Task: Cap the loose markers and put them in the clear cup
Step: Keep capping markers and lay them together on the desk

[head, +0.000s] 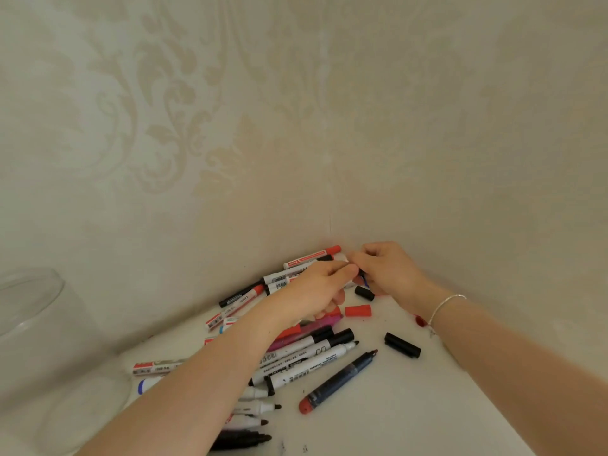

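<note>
White marker (349, 284) lying left-right, pinched by left hand (316, 291) and right hand (391, 271) fingers.

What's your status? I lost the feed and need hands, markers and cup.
Left hand and right hand together at the corner, pinching a marker. Loose caps and uncapped markers on table. Clear cup far left.

dim, warm light | soft shadows | wide-angle bending at edges | hands perhaps slightly blurred
</note>
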Available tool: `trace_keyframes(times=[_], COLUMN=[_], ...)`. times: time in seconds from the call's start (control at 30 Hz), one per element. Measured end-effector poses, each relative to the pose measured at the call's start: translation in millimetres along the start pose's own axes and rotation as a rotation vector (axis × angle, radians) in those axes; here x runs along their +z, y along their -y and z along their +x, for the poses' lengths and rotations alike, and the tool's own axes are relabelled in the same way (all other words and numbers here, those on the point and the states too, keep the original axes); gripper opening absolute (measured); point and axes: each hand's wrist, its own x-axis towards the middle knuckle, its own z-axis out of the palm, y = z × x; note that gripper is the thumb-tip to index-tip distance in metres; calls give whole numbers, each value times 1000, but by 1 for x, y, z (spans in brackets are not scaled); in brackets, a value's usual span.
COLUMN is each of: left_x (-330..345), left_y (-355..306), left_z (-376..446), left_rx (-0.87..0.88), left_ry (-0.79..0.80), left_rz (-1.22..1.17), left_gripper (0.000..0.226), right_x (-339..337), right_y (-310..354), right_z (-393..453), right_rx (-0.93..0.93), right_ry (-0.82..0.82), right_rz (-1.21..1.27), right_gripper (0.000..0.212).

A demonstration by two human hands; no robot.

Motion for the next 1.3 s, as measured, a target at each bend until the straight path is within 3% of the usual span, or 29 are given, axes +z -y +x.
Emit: trace_keyframes(times=[0.13,0.27,0.4,0.47,0.67,0.87,0.93,1.0,1.07,1.13,1.3], left_x=[2,-1,-13,-16,-16,-22,-25,-28,-32,-35,-36], left_y=[-2,-9,-5,1,15,18,17,18,21,22,19], left_z=[-2,-3,-1,2,2,-5,-6,-7,-9,-12,-22], left_rx=[-46,-23,-90,-118,-66,0,47,75,78,87,133], left_ry=[55,-5,-38,-28,-34,-88,-149,-200,-232,-251,-281], left_rz=[74,419,491,481,413,446,447,436,419,413,384], left_gripper=[37,53,43,37,23,24,22,23,24,23,23], right_x=[-5,-15,-23,-19,-3,8,10,11,13,13,15], right_y=[-4,-20,-30,-26,-25,-33,-32,-23,-10,2,15], right_z=[0,10,3,-4,3,16,17,16,14,10,4], right_rx=[-33,19,181,152,-188,-200,-190,-131,-48,15,93], right_ry=[-48,-165,23,57,-6,-14,-106,-179,-139,-71,41], right_rz=[-92,-241,-911,-1150,-1140,-1209,-1062,-624,-96,230,650], right_gripper=[25,29,24,12,18,16,12,11,19,19,17])
